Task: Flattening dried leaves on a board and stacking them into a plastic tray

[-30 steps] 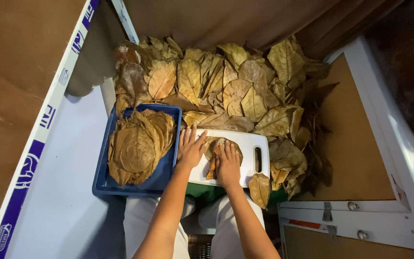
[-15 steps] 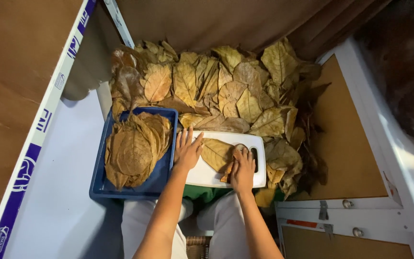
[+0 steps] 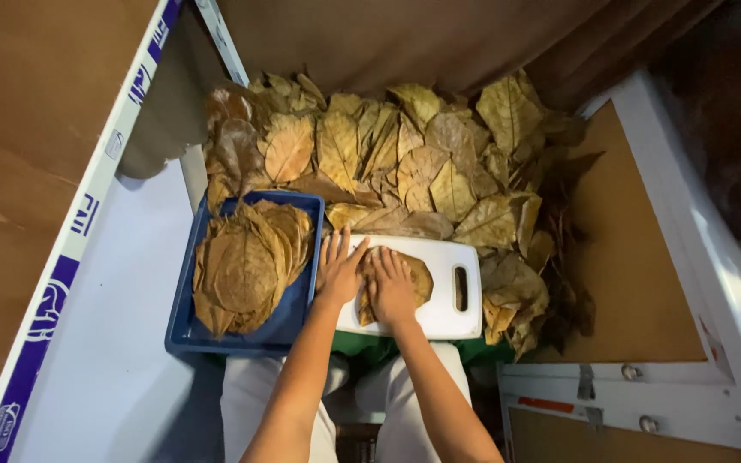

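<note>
Leaf [image 3: 418,279], brown and dry, lies flat on the white cutting board [image 3: 439,321], and both hands press down on it. The right hand [image 3: 392,287] lies open on top of the leaf with its fingers spread and grips nothing. The left hand [image 3: 339,270] is open too, flat on the left end of the board, just beside the leaf, with its fingers pointing away from the person.

Half a second ago the right hand was farther right, near the slot in the board, and more of the leaf showed. Now the right hand has slid left, close to the left hand, and it covers most of the leaf. The left hand has stayed near the left end of the board.

Only the right edge of the leaf peeks out from under the right hand. It looks wrinkled and tan.

Touching the left end of the board is a blue tray [image 3: 183,330]. It holds a stack of flat leaves [image 3: 246,266], one on top of another. Behind the board and the tray lies a big pile of loose dry leaves [image 3: 413,163], and it runs down the right side of the board. The board rests over the person's lap.
</note>
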